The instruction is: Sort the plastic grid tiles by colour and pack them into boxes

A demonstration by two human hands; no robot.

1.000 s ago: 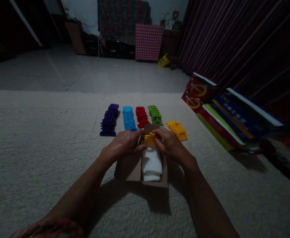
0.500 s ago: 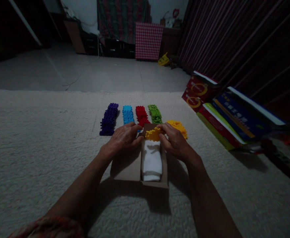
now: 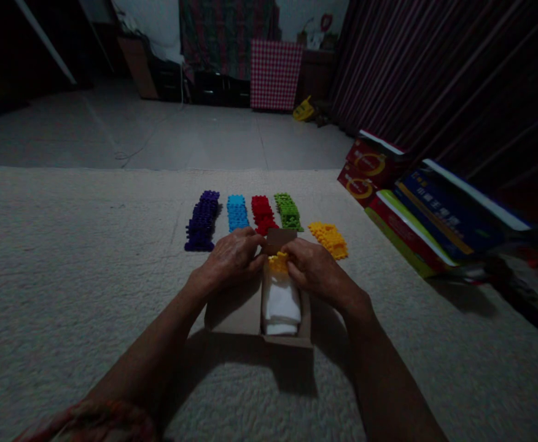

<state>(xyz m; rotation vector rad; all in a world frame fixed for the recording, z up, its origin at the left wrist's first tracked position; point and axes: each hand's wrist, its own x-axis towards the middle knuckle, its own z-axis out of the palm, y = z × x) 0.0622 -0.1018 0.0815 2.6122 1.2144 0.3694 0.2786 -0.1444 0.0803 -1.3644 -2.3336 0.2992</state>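
Note:
A small open cardboard box sits on a pale textured mat, with folded white cloth inside. Both my hands hover over its far end. My left hand and my right hand pinch a cluster of yellow plastic pieces between them, just above the cloth. Beyond the box lie rows of interlocking pieces: purple, blue, red, green, and a yellow patch to the right.
A pile of boxed items and books lies along the mat's right side by a striped curtain. The mat stretches wide to the left. Bare floor, furniture and a checked panel lie farther back.
The yellow cluster was held higher and spread between my hands half a second ago; now my hands have drawn together and lowered it over the white cloth.

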